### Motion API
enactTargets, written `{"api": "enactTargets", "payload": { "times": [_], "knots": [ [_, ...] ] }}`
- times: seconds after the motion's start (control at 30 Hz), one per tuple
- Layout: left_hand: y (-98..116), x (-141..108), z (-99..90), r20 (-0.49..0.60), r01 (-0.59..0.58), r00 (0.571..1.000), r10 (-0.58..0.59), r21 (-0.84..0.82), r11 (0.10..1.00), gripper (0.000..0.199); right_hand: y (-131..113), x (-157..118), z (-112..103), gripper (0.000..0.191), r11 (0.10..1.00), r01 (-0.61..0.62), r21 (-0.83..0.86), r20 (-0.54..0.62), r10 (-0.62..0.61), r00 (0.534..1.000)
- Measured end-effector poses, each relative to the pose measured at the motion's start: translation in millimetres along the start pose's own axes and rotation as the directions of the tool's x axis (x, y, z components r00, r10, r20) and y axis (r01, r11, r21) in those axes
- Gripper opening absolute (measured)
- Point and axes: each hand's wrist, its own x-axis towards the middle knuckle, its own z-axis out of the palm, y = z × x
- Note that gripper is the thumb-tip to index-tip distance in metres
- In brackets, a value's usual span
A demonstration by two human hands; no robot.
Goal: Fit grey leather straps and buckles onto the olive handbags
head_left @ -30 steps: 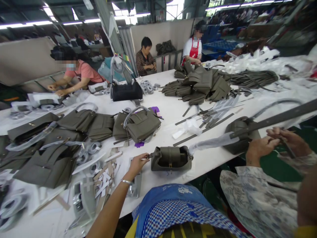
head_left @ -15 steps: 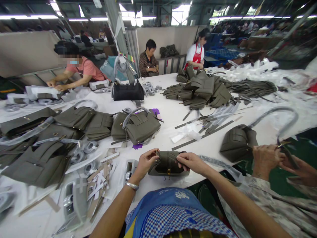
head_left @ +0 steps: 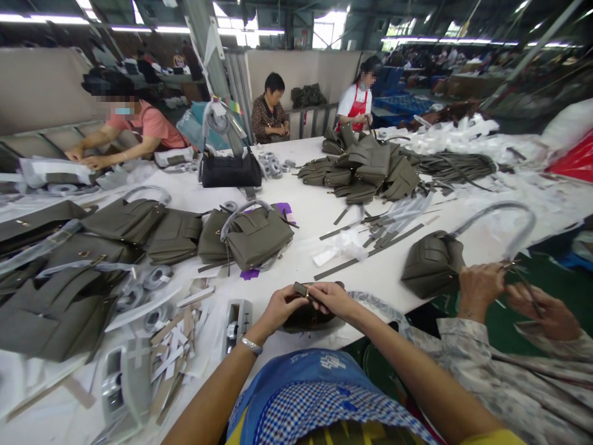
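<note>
An olive-green handbag rests at the table's front edge, right before me, partly covered by my hands. My left hand is closed at its left side, thumb and fingers pinching a short olive strap with a gold-coloured metal fitting. My right hand meets it over the bag, its fingers pinched on the same strap by the fitting. Fingertips hide part of the strap and the bag's opening. A plastic-wrapped handle trails off to the bag's right.
Olive bags lie to the left, with more heaped at the back. Two tape dispensers and paper strips stand nearby. At right, a co-worker's hands handle another bag's strap. Several people work across the table.
My right hand has moved left from the bag's right side to join my left hand at the strap. The view has shifted slightly to the right.
</note>
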Motion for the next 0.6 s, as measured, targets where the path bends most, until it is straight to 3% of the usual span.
{"api": "enactTargets", "payload": {
  "times": [0.07,0.13,0.2,0.4,0.53,0.6],
  "knots": [
    [-3,3,3.4,-0.042,0.005,0.999,-0.003,0.043,0.999,0.025,-2,0,4,0.044,0.992,-0.023,-0.121,-0.158,0.004,0.987],
    [-5,5,6.8,-0.062,-0.002,0.998,0.008,0.097,0.995,0.024,-5,-1,9,0.043,0.968,-0.039,-0.248,-0.332,-0.047,0.942],
    [-6,8,10.1,-0.046,-0.005,0.999,0.010,0.120,0.993,0.023,-8,-2,13,0.045,0.941,-0.024,-0.337,-0.424,-0.129,0.896],
    [-11,13,16.9,0.004,0.004,1.000,-0.004,0.069,0.998,0.016,-14,-1,26,0.062,0.818,0.082,-0.570,-0.317,-0.311,0.896],
    [-14,16,21.1,-0.069,0.003,0.998,0.004,0.114,0.993,0.016,-11,2,27,0.032,0.768,0.097,-0.633,-0.328,-0.380,0.865],
    [-14,16,24.6,-0.042,-0.005,0.999,0.008,0.077,0.997,0.017,-17,1,26,0.029,0.761,0.123,-0.638,-0.327,-0.411,0.851]
  ]
}}
